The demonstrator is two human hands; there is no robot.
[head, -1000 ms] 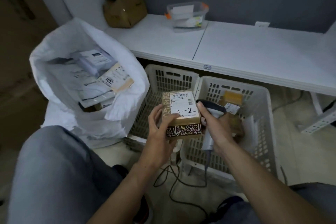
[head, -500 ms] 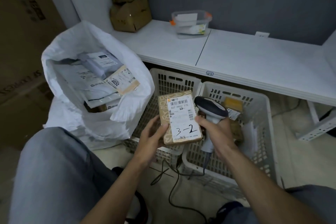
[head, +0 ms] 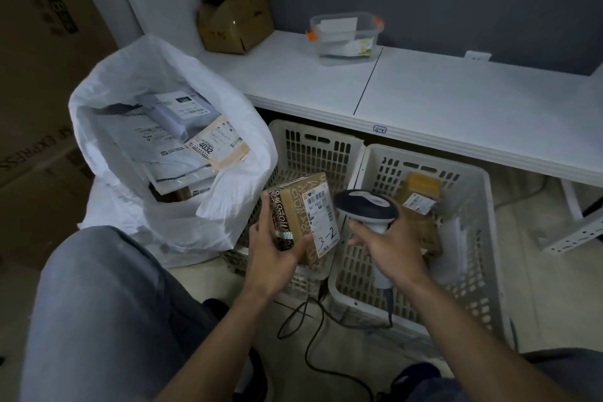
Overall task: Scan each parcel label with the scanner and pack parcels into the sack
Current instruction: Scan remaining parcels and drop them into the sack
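left hand (head: 272, 256) grips box (head: 295, 215), tan, patterned, label "3-2", over baskets | right hand (head: 390, 240) grips scanner (head: 367, 207) beside label | sack (head: 130, 101) left, open, parcels inside

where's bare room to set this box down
The white shelf is bare right of the clear tub, and between it and the cardboard box. The sack is crowded with parcels; the right basket's far end holds more.
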